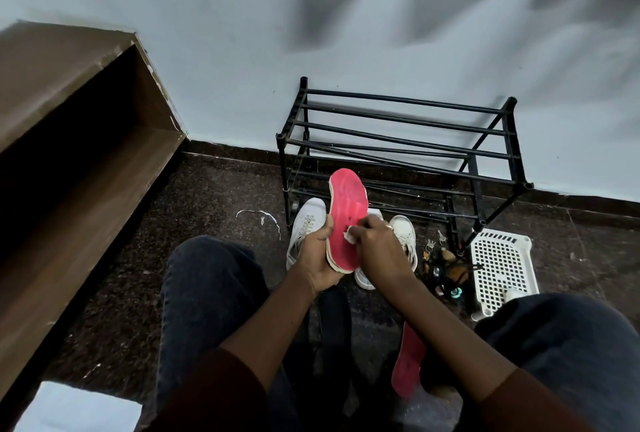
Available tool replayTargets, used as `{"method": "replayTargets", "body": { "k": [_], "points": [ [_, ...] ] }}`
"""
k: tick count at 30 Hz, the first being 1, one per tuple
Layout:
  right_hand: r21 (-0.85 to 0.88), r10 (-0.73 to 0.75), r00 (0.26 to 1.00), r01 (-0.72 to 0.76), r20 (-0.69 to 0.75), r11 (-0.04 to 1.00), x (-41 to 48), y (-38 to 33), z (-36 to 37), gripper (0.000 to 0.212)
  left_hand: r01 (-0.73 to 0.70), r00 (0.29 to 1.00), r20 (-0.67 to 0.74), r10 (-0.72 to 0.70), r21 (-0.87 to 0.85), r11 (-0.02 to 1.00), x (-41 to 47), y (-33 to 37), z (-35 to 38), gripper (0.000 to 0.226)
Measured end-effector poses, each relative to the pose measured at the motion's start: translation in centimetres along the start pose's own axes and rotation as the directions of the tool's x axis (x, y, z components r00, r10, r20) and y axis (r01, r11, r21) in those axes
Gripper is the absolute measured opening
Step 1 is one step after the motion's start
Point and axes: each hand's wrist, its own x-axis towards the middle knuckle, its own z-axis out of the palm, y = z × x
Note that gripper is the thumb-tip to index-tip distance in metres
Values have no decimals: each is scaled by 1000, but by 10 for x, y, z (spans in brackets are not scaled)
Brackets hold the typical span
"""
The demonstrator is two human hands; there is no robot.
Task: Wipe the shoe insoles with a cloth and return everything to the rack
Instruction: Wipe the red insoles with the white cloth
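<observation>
My left hand [317, 258] grips a pink insole [346, 209] by its heel end and holds it upright over the floor. My right hand [375, 248] pinches a small white cloth [350, 234] and presses it against the insole's pink face. A second pink insole [408, 360] lies on the floor between my knees. Two white sneakers [306, 223] [405, 230] sit on the floor in front of the black shoe rack [405, 140], whose bars hold nothing.
A white perforated basket [502, 265] lies at the right of the rack, with keys and small items [446, 268] beside it. A brown wooden shelf unit [69, 140] stands at the left. A white lace strip [259, 215] lies on the dark stone floor.
</observation>
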Motion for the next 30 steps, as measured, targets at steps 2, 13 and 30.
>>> {"method": "replayTargets", "body": {
  "k": [2, 13, 30],
  "points": [
    [14, -49, 998, 48, 43, 999, -13, -5, -2, 8, 11, 1000, -30, -10, 19, 1000, 1, 0, -3, 57],
    [6, -51, 998, 50, 31, 999, 1, -2, -13, 14, 10, 1000, 17, -10, 19, 1000, 2, -1, -1, 52],
    [173, -256, 963, 238, 90, 956, -19, -6, 0, 22, 110, 993, 42, -114, 74, 991, 6, 0, -5, 82]
  ]
}}
